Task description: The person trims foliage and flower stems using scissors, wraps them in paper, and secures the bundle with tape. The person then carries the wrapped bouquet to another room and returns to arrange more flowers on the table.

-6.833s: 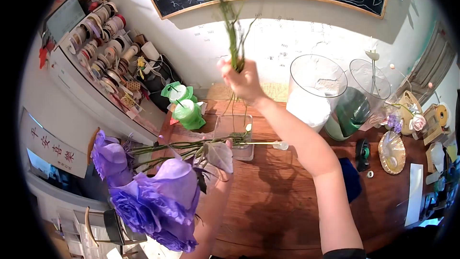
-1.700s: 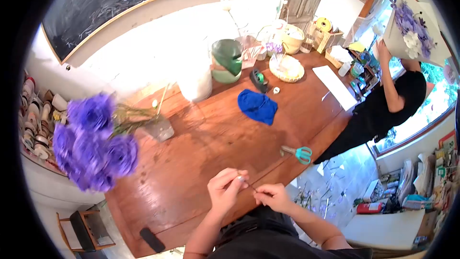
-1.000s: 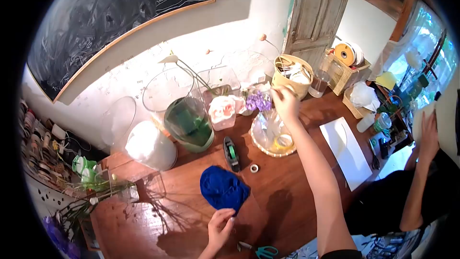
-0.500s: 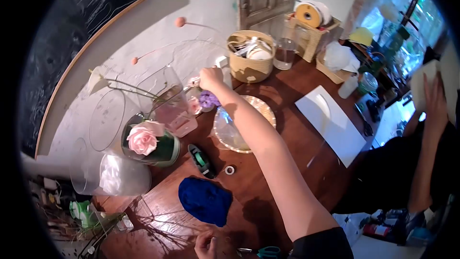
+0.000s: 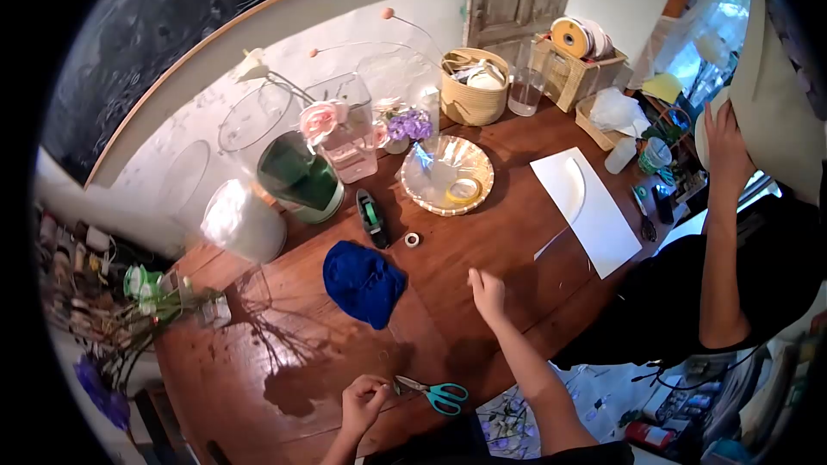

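Observation:
My left hand [image 5: 363, 402] is low in the view, its fingers pinched beside the tips of the teal-handled scissors [image 5: 444, 397]; whatever it holds is too small to name. My right hand [image 5: 488, 294] is raised over the middle of the wooden table, fingers closed, and I cannot make out anything in them. Between the hands and the vases lies a crumpled blue cloth [image 5: 363, 282]. Behind it are a black tape dispenser [image 5: 372, 217], a small tape roll [image 5: 412, 239] and a woven tray [image 5: 482, 159] with a yellow tape roll [image 5: 463, 191].
Glass vases, one with green inside [image 5: 299, 176], and a pink rose [image 5: 323, 120] stand along the wall. A rope basket [image 5: 473, 102] is behind. White paper [image 5: 586, 207] lies at the right, near another person [image 5: 724, 293]. Purple flowers [image 5: 102, 393] are at the lower left.
My right hand has come back from the flowers behind the tray to above the table's middle. My left hand shows more fully beside the scissors. The view has shifted.

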Action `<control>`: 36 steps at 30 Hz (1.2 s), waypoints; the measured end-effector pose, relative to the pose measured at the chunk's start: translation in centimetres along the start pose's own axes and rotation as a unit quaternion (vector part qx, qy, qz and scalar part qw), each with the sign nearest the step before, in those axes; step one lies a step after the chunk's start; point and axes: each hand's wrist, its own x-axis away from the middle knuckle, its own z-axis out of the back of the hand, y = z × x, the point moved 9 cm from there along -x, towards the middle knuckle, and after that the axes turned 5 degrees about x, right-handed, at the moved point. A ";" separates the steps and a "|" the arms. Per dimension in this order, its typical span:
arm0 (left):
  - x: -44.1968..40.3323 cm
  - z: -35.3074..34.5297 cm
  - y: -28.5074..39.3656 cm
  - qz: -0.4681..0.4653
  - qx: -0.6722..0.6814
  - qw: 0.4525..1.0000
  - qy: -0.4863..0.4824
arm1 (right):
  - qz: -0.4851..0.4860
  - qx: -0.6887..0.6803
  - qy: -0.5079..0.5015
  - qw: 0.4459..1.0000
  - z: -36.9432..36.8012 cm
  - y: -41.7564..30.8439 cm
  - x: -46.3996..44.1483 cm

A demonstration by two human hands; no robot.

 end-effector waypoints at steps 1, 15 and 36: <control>0.3 -0.3 0.0 -0.005 -0.004 1.000 -0.013 | 0.001 0.099 -0.026 0.995 -0.5 -0.8 -2.2; 6.0 4.4 -1.8 0.068 -0.036 0.992 0.104 | 0.036 0.213 -0.163 0.963 -20.5 -0.3 -23.0; 7.7 10.4 -7.6 0.150 0.007 0.978 0.146 | -0.070 -0.419 0.085 0.901 -4.6 -0.6 -22.2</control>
